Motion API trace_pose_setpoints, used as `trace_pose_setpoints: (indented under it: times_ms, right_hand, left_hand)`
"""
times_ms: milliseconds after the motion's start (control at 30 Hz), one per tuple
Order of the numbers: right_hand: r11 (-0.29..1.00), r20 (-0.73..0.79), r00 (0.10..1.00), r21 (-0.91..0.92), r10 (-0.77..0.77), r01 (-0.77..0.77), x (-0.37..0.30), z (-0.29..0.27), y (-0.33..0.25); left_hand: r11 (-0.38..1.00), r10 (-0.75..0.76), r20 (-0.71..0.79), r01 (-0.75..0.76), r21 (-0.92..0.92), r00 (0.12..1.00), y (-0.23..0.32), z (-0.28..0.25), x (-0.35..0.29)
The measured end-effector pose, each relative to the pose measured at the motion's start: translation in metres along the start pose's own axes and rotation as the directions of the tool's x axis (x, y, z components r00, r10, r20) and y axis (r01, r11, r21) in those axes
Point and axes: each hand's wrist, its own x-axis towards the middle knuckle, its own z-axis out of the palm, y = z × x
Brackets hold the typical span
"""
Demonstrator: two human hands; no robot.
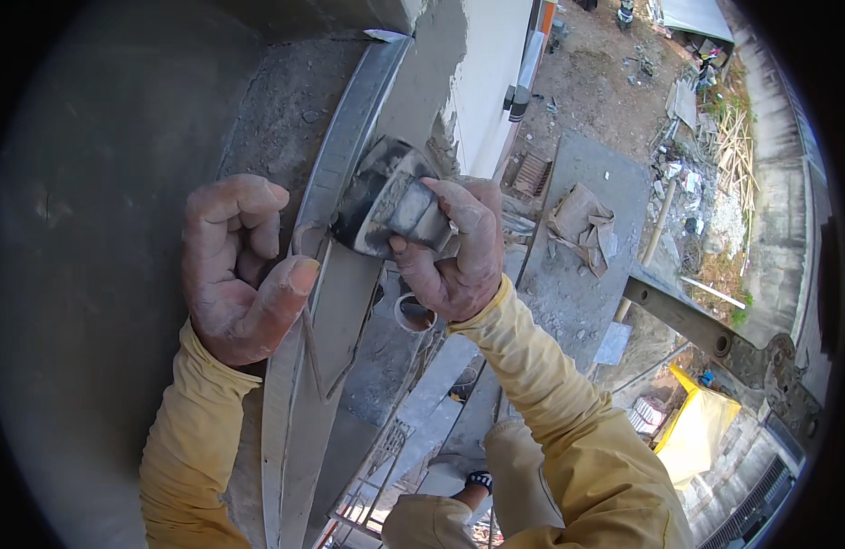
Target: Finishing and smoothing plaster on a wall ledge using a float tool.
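Right hand [454, 247] angles leftward, fingers clamped on a grey-black tool [395, 206]; left hand [235, 274] curls, thumb and fingers apart

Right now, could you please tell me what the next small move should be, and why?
Perhaps steady the long grey strip with the left hand: that hand looks empty and is close by the strip, while the right hand pinches the dark grey tool, which overlaps the strip's edge in view.

Black tool [375, 197] with grey smears, yellow sleeves [543, 361], silver-grey strip [351, 128], beige trousers [523, 467], bright yellow sheet [699, 437], grey wall [121, 229]
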Motion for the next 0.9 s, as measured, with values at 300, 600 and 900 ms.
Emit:
trace_pose_setpoints:
  times_ms: [300,600,900]
  right_hand:
    - [0.941,-0.267,0.91,-0.024,0.318,-0.337,0.066,0.006,0.093]
    - [0.978,-0.097,0.988,0.18,0.121,-0.102,0.038,0.009,0.044]
    - [0.925,-0.102,0.968,0.333,0.228,-0.183,0.069,-0.008,0.092]
  left_hand:
    - [1.0,-0.023,-0.101,0.025,0.011,0.995,0.005,0.005,0.009]
    - [0.998,-0.067,-0.114,0.068,-0.002,0.991,0.008,0.0,0.006]
    - [0.991,-0.118,-0.035,0.115,-0.063,0.992,0.016,-0.003,0.007]
